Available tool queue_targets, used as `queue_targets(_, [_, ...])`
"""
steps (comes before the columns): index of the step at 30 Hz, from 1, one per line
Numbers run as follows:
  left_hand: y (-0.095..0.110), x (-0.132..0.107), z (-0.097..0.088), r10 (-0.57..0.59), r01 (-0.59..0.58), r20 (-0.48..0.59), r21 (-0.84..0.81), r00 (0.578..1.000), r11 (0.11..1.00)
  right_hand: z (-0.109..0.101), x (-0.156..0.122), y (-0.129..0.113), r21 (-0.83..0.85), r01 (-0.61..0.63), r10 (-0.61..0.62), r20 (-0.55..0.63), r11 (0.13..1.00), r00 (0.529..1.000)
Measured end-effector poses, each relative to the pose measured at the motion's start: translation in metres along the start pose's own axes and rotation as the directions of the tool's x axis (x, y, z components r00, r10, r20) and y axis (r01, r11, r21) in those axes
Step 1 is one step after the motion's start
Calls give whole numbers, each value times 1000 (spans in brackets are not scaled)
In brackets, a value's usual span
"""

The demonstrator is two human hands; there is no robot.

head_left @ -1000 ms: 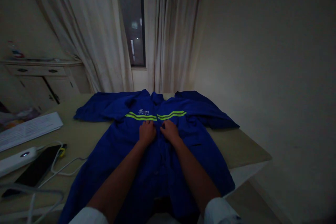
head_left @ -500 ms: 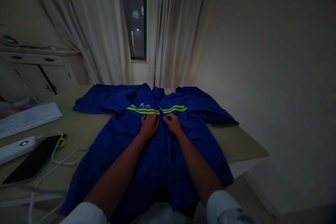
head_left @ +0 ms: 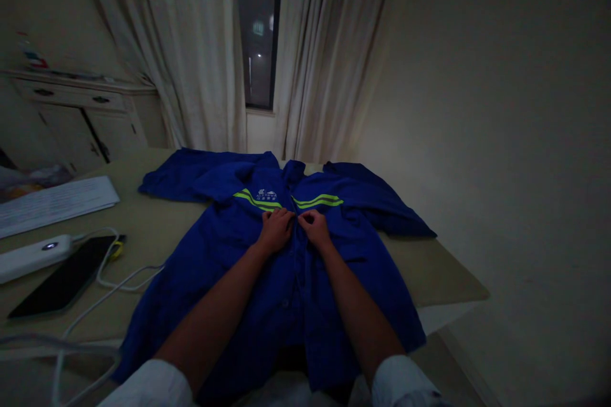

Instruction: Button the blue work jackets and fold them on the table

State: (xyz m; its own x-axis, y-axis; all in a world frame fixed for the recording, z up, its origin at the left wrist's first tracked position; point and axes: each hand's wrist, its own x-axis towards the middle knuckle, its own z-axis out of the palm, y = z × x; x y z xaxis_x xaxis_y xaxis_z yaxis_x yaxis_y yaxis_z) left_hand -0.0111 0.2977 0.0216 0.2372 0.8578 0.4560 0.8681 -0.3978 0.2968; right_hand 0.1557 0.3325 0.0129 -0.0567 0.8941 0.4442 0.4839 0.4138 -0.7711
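A blue work jacket [head_left: 258, 261] with yellow-green stripes and white chest print lies spread on the table [head_left: 429, 267], collar away from me and sleeves out to both sides. My left hand [head_left: 277, 229] is closed at the front opening, just under the left stripe, its fingertips on the cloth edge. Close beside it, my right hand [head_left: 314, 229] pinches the other front edge. The fingertips of both hands nearly meet. Below them the two front edges lie apart, and a button [head_left: 285, 303] shows on the left one. What lies between the fingertips is too small to make out.
On the table's left are a dark phone [head_left: 62, 276], a white power bank [head_left: 35, 257] with a looping white cable [head_left: 128, 276], and folded papers [head_left: 57, 203]. A cabinet [head_left: 81, 114] and curtains [head_left: 191, 44] stand behind. A wall [head_left: 501, 140] rises on the right.
My view has shifted slightly left, so things sit further right in it. Both hands stay at the jacket's front opening, and the left fingertips have come closer to the right ones.
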Motion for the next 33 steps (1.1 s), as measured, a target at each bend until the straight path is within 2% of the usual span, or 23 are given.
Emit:
queue_targets(3, [1,-2,0,29,-29,1,74,1000,997,2,-6,-11,-235,-15,15,-3,972,1000])
queue_targets(7, [2,-3,2,59,-58,3,143,998,988,5,-14,-30,-513,-14,27,18,858,999])
queue_targets(12, [3,-3,2,78,-77,4,155,997,985,6,-17,-46,-688,37,35,90,725,995])
queue_targets(16, [4,-2,1,89,-89,7,129,996,988,7,-17,-50,-735,14,98,110,678,989])
queue_targets(20, [4,-2,1,99,-100,14,121,995,988,8,-16,-47,-740,-25,158,110,672,981])
queue_targets(28, [2,-2,5,60,-64,36,116,998,991,-3,-13,-33,-605,-34,168,166,795,972])
queue_targets(33, [1,-2,3,69,-77,71,111,995,991,-2,-14,-35,-630,-40,183,164,776,969])
